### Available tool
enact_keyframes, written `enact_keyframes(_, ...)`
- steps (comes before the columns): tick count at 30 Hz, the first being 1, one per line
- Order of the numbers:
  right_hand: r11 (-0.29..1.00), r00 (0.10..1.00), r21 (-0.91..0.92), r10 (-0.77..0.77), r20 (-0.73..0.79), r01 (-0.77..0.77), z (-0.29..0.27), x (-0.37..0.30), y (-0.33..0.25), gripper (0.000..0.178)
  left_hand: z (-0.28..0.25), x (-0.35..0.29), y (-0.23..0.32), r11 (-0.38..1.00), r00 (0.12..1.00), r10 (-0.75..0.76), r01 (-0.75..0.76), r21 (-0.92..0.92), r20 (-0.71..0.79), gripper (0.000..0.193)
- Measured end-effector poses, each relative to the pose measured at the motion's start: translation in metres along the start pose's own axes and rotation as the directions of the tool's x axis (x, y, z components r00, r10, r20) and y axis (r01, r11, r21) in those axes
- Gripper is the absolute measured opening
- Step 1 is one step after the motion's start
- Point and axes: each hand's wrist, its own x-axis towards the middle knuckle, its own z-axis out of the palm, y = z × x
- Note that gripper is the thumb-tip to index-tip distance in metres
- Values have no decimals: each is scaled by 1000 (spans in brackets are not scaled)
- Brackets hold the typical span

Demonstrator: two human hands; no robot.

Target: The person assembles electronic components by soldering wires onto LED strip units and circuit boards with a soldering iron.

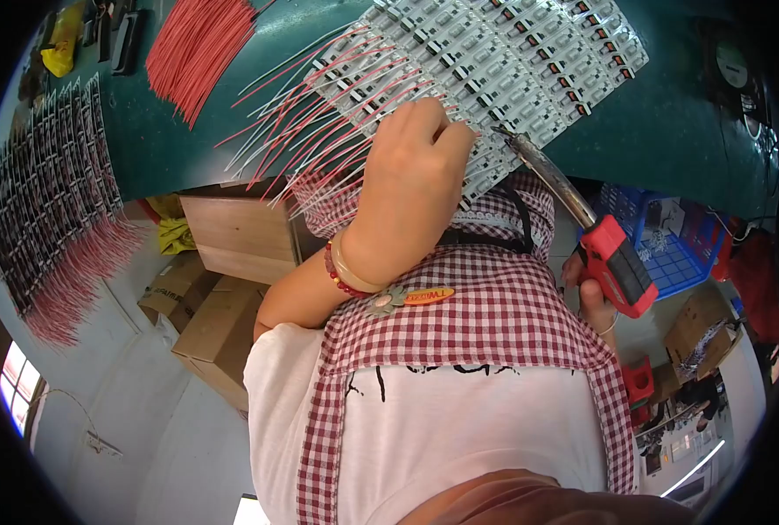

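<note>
Board sheet [529, 66]: pale, many small boards in rows; lies on the counter [678, 131], near corner overhanging toward the apron [459, 328]. Taken as landmark.

Left hand [415, 153]: nearer of the two, directly over the sheet's near-left part. Fingers curled, narrow; tips turned away, so cannot tell what they pinch.

Right hand [594, 302]: off the sheet, beyond its near-right side, wrapped around the handle of a soldering iron [618, 269], fingers partly hidden.

Key relation: iron's long axis slants from right hand up and leftward to the sheet; tip just beside the left fingertips. Contact with the sheet: cannot tell.

Red and white wires [319, 157] fan out past the sheet's left side; red wire bundle [201, 52] lies farther left.
</note>
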Motion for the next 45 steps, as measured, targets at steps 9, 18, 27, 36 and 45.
enact_keyframes(9,996,998,84,45,-34,-43,-2,-12,3,47,11,-2,6,996,984,92,-91,16,-152,14)
enact_keyframes(18,983,999,-178,-50,4,50,-11,-21,28,29,13,0,10,992,988,85,-73,101,-127,16)
enact_keyframes(27,996,995,-38,-83,-63,80,-5,-21,21,39,12,2,12,984,992,87,-72,161,-90,15)
enact_keyframes(36,985,997,150,83,9,-83,1,-11,5,68,3,0,13,973,995,56,-37,227,-78,16)
enact_keyframes(45,969,995,238,-45,-87,65,-1,15,9,75,-93,35,-128,892,954,23,115,436,-299,14)
